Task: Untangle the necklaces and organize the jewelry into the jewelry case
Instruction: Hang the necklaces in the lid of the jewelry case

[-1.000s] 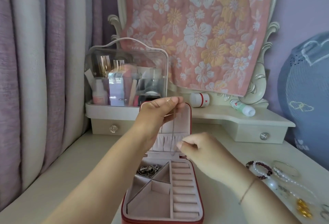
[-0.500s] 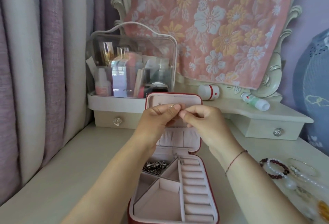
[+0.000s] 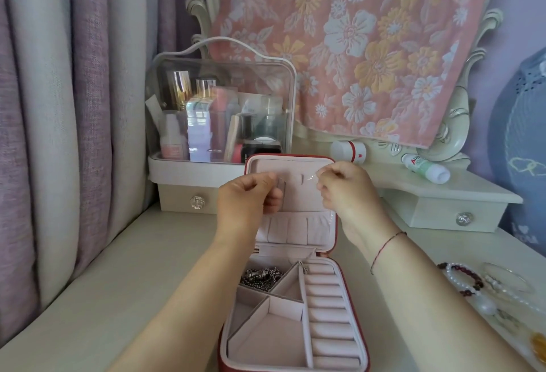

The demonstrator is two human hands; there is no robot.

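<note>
A red jewelry case point(image 3: 354, 327) with a pale pink lining lies open on the dresser, its lid point(image 3: 295, 161) standing upright. My left hand point(image 3: 248, 197) and my right hand point(image 3: 345, 188) are raised in front of the lid. Between them they pinch a very thin, barely visible chain point(image 3: 298, 178), one end in each hand. A dark silver necklace point(image 3: 260, 277) lies bunched in the case's top left compartment. The other compartments and the ring rolls point(image 3: 331, 312) hold nothing.
Beaded and pearl bracelets point(image 3: 461, 280) and other loose jewelry point(image 3: 508, 283) lie on the dresser top at the right. A clear cosmetics box point(image 3: 221, 111) stands behind the case. Two small bottles point(image 3: 425, 167) lie on the raised shelf. A curtain hangs at the left.
My right hand rose from the case to meet my left at the lid. Both hands have since drawn apart along the top of the lid, stretching the thin chain between them.
</note>
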